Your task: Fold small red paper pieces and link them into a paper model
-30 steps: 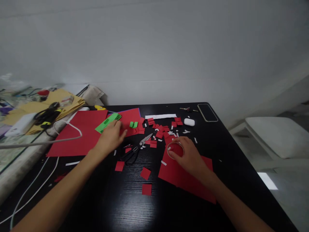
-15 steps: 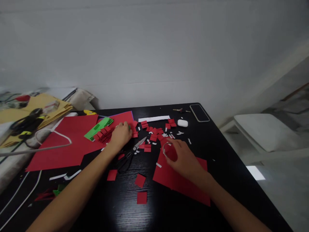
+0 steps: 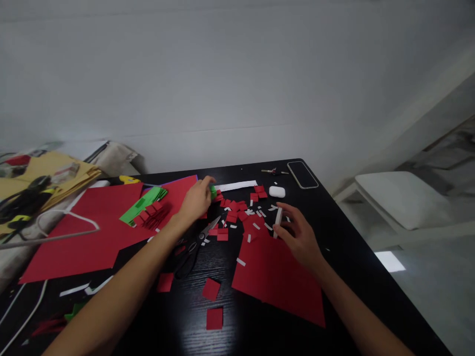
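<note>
White roll (image 3: 278, 217), standing up, pinched in right hand (image 3: 299, 235); green paper (image 3: 213, 193) just right of curled left hand (image 3: 198, 199), hold unclear.

Black table (image 3: 256, 338): red sheet (image 3: 274, 277) on my side of my right hand (image 3: 299, 237), white case (image 3: 276, 192), keys (image 3: 274, 172) and phone (image 3: 303, 175) beyond it. Scissors (image 3: 201, 236) and loose red squares (image 3: 214, 319) lie nearer me than my left hand (image 3: 196, 201), white strip (image 3: 239, 186) off to its right.
</note>
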Available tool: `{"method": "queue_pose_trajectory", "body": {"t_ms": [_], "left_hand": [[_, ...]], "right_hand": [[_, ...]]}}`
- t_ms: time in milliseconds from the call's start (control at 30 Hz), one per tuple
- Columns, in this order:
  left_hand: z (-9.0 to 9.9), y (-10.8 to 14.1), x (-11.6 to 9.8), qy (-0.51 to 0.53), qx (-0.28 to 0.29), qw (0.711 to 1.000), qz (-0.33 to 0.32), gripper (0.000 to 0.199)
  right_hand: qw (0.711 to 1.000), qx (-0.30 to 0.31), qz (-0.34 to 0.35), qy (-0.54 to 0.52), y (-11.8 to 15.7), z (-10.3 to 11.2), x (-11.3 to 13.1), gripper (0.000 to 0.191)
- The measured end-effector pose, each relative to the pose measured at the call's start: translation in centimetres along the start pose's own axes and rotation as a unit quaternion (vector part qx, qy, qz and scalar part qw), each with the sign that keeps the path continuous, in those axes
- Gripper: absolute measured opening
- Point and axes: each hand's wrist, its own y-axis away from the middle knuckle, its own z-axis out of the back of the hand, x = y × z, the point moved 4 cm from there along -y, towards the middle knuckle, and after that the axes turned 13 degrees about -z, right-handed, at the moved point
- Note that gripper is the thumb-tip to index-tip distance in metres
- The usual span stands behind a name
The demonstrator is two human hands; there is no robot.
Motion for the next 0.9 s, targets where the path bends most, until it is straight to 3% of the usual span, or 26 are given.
{"method": "queue_pose_trajectory", "body": {"t_ms": [133,300,433,700,900], "left_hand": [[-1.5,-1.0,0.8,0.023,0.02,0.999,0.018,0.026],[-2.1,-1.4,1.2,0.029,0.034,0.999,0.002,0.012],[-2.3,-1.2,0.8,0.041,0.034,0.998,-0.016,0.012],[-1.9,-0.8,0.9,0.118,0.021,0.993,0.0,0.011],[0.4,2.0,0.1,0.203,0.0,0.979,0.012,0.021]], "right_hand": [[0.97,-0.112,0.067,0.205,-0.4,1.3,-0.5,0.046],[0.924,-0.111,0.019,0.365,-0.7,0.9,-2.1,0.049],[0.912,-0.105,0.013,0.396,-0.8,0.3,-3.0,0.047],[0.905,-0.126,0.068,0.4,-0.8,-0.2,-3.7,0.044],[0.923,-0.093,0.124,0.351,-0.2,-0.7,-2.3,0.034]]}}
